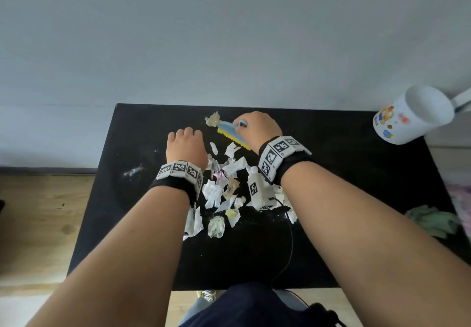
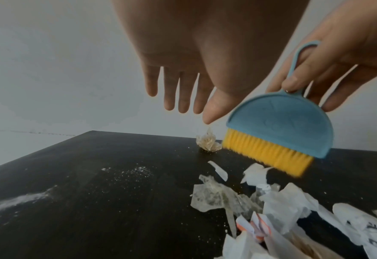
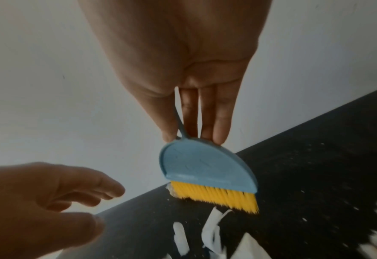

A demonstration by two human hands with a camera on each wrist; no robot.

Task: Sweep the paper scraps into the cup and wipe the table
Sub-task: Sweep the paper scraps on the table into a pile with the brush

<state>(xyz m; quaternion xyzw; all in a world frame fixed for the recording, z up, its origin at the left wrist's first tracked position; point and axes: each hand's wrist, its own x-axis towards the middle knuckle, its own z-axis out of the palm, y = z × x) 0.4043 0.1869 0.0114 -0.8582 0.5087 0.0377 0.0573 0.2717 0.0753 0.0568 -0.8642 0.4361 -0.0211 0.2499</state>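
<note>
Torn white and yellowish paper scraps (image 1: 224, 189) lie heaped mid-table on the black table (image 1: 344, 199). One crumpled scrap (image 1: 212, 119) sits apart near the far edge. My right hand (image 1: 254, 128) pinches the loop handle of a small blue brush (image 1: 233, 133) with yellow bristles (image 2: 267, 154); the bristles hang just above the table between that scrap and the heap. My left hand (image 1: 185, 143) hovers to the left of the brush with its fingers (image 2: 183, 91) straight and holds nothing. The white cup (image 1: 413, 115) with cartoon prints stands at the far right corner.
A green cloth (image 1: 433, 221) lies at the table's right edge. White powder smears (image 1: 132, 171) and specks mark the left half of the table. A black cable (image 1: 289, 245) runs from my right wrist over the front edge. A pale wall stands directly behind the table.
</note>
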